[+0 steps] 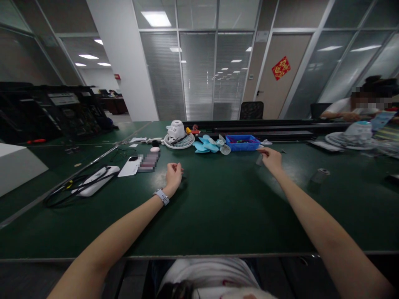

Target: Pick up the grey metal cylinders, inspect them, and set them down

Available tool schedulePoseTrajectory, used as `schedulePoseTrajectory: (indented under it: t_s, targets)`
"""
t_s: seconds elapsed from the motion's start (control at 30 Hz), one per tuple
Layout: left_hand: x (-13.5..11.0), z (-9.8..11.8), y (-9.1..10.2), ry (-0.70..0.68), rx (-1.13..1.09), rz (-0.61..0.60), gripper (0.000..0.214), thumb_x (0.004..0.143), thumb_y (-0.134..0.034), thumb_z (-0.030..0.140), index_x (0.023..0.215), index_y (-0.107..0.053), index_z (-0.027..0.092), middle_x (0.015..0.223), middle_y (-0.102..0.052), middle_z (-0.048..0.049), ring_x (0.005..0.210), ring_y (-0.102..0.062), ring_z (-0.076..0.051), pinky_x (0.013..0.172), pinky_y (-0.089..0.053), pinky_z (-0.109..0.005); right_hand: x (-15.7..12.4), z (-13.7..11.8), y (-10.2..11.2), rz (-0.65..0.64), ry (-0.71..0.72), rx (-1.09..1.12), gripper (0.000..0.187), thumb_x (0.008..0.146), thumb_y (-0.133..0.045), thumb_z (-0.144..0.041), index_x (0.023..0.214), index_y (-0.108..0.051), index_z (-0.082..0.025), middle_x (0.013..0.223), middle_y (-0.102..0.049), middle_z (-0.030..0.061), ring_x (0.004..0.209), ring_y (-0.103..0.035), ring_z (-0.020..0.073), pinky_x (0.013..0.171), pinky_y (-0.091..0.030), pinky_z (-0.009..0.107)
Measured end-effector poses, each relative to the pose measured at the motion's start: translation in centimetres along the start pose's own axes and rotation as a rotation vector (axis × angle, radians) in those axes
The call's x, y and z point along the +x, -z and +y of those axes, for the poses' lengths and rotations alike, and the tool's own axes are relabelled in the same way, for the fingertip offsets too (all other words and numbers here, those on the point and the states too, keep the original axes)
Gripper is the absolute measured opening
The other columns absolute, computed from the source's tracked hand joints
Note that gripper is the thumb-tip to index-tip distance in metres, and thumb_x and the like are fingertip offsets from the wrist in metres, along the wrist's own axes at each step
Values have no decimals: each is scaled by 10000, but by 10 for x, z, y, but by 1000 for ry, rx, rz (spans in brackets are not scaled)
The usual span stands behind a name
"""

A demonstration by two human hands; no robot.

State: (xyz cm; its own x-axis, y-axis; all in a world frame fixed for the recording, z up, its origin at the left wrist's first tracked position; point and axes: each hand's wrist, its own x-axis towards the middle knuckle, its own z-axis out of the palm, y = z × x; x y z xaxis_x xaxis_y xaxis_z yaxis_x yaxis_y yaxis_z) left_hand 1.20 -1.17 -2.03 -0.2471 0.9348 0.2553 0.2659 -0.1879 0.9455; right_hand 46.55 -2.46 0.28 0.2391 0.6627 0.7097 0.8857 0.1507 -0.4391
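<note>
"Grip of the left hand (173, 178)?"

"Fingers curled in close to the thumb, over the green table (218, 216). Cannot tell whether around anything. Above it on the wrist, a watch (162, 197)."

"And of the right hand (272, 161)?"

"Thumb and fingertips pinched nearly together, just beside a small pale piece (259, 160). Too blurred to tell whether held or merely near."

"Where, that piece?"

"Close to the front right corner of the blue tray (245, 146). Left of the tray, light-blue fan blades (207, 144); farther left, a white fan body (177, 131) with a round grille (179, 144) beneath."

"Left of the left hand?"

"A white phone (127, 167), then a black cable (62, 196)."

"Off to the right?"

"A can (320, 175) on the table; beyond, a seated person (346, 108)."
</note>
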Motion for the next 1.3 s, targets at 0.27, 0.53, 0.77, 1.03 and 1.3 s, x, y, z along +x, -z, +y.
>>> schedulePoseTrajectory:
  t_s: [0.27, 0.53, 0.77, 1.03, 1.3]
  targets:
    - [1, -3, 0, -16, 5, -6, 177, 896, -503, 379, 922, -440, 216, 790, -647, -18, 653, -631, -150, 617, -476, -264, -3, 0, 3, 97, -92, 97, 286, 760, -553, -159, 978, -738, -150, 950, -744, 100, 820, -699, 220, 804, -559, 356]
    - [0, 2, -1, -10, -36, 7, 155, 876, -521, 340, 886, -426, 217, 740, -625, 6, 612, -613, -140, 625, -468, -266, -2, 2, -3, 133, -155, 212, 224, 758, -587, -187, 933, -722, -152, 917, -744, 99, 782, -708, 210, 794, -575, 354]
    - [-2, 6, 0, 12, -16, 10, 153, 874, -527, 339, 887, -432, 220, 750, -634, 1, 620, -614, -150, 625, -457, -271, 8, 11, -11, 250, -295, 362, 255, 695, -676, -235, 932, -674, -141, 946, -732, 113, 840, -713, 220, 764, -591, 363]
    - [-1, 4, 0, -3, -1, 2, 151, 887, -517, 341, 903, -430, 218, 779, -636, -7, 643, -622, -151, 639, -461, -273, 9, 24, -14, 241, -320, 409, 314, 619, -748, -235, 904, -672, -128, 946, -730, 119, 793, -715, 222, 781, -588, 378]
    - [0, 0, 0, -22, 8, -4, 153, 888, -511, 345, 915, -434, 215, 785, -637, -5, 648, -624, -149, 636, -466, -271, 9, 20, -7, 136, -390, 359, 276, 631, -769, -247, 871, -702, -127, 862, -741, 107, 808, -714, 225, 815, -572, 375]
